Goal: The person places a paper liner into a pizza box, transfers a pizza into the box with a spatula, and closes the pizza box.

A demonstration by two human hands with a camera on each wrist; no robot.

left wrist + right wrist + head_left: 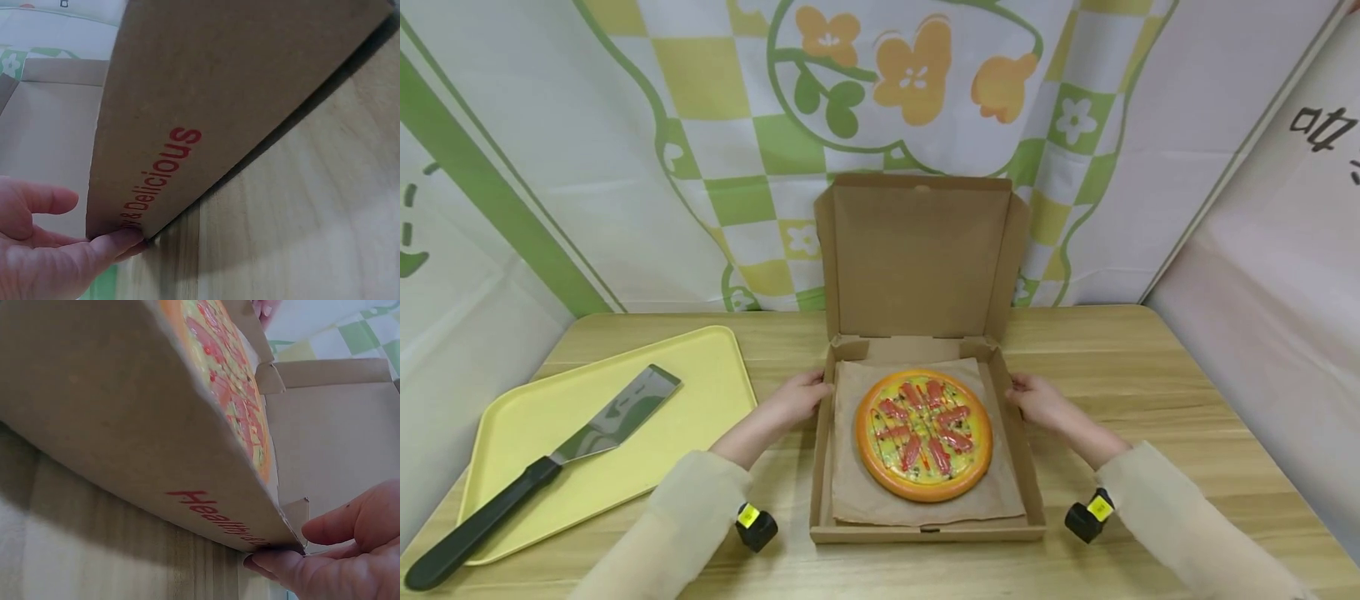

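An open cardboard pizza box (925,535) lies on the table with its lid (917,258) standing up at the back. Inside, on brown paper (1000,500), is a round pizza (923,437) with an orange rim and red toppings. My left hand (801,396) grips the box's left side wall (206,81), fingers low against its outer face. On the opposite side, my right hand (1037,402) holds the right side wall (125,431), its thumb by the upper edge and its fingers outside. Parts of the fingers are hidden behind the cardboard.
To the left, a yellow tray (692,425) sits at a slant. Across it lies a spatula (617,412) with a metal blade, its black handle reaching over the tray's edge. A patterned curtain (730,142) hangs behind the wooden table (1135,367), close to the raised lid.
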